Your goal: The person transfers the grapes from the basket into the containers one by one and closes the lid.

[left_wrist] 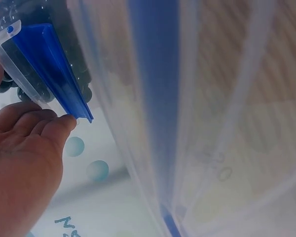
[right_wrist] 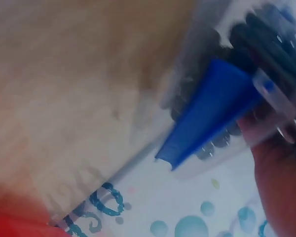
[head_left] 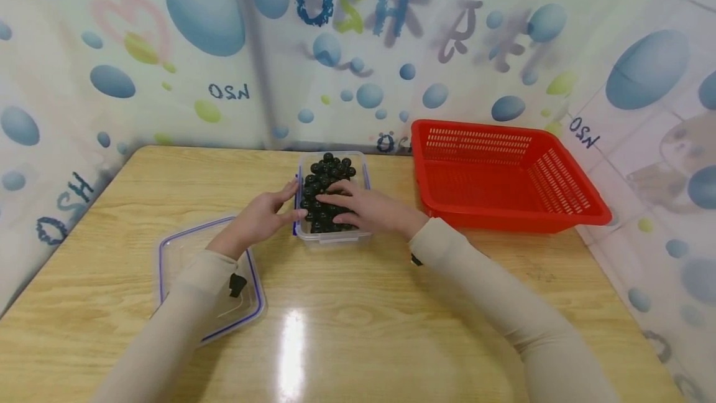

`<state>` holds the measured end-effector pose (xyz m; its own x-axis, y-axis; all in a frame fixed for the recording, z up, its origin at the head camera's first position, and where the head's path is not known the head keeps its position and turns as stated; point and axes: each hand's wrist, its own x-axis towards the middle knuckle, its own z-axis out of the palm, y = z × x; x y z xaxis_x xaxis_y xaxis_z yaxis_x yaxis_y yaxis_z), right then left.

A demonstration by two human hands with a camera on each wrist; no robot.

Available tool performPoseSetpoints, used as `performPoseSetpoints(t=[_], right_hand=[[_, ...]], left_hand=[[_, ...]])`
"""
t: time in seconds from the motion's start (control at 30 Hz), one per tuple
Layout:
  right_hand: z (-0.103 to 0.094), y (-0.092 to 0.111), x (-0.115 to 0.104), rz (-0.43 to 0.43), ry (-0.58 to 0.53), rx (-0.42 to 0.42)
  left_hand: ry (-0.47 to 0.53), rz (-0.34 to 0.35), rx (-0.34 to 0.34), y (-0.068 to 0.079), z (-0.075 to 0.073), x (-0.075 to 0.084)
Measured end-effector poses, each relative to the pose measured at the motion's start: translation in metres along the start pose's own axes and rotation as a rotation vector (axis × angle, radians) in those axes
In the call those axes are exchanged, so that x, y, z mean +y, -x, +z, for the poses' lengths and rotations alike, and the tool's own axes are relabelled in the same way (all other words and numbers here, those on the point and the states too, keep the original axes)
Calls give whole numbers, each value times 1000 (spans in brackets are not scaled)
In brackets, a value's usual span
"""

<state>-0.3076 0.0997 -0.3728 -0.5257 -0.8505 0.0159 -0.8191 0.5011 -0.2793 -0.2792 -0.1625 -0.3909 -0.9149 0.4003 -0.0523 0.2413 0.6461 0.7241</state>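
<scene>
A clear plastic food container (head_left: 335, 238) stands at the far middle of the table, holding dark grapes (head_left: 321, 224). My right hand (head_left: 371, 209) reaches over its right rim, and the spread fingers rest on the grapes. At the left side is my left hand (head_left: 258, 224), with fingers extended along the wall and the thumb near the rim. The left wrist view shows the left hand (left_wrist: 27, 158) beside a lowered blue latch (left_wrist: 54, 69). In the right wrist view, part of the right hand (right_wrist: 281, 173) appears behind another blue latch (right_wrist: 212, 108).
A clear lid (head_left: 254, 278) with a blue seal lies on the left of the wooden table (head_left: 347, 328), partly under the left forearm. A red plastic basket (head_left: 509, 213) stands at the back right. A patterned curtain (head_left: 358, 55) hangs behind the table.
</scene>
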Motion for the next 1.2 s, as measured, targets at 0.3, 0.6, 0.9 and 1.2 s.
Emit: performPoseSetpoints(t=[0.3,0.6,0.9,1.2], right_hand=[[11,2,-7,153,-16,-135],[12,3,-5,81,-50,12],[11,-1,-3,-23,-125,160],[9,1,3,17,-273,135]], left_hand=[[2,-21,-7,1,-1,1],[-6,-7,-11,-1,-1,1],[7,-11,-6,-1,-2,0],[-24,1,-9,-1,-2,2]])
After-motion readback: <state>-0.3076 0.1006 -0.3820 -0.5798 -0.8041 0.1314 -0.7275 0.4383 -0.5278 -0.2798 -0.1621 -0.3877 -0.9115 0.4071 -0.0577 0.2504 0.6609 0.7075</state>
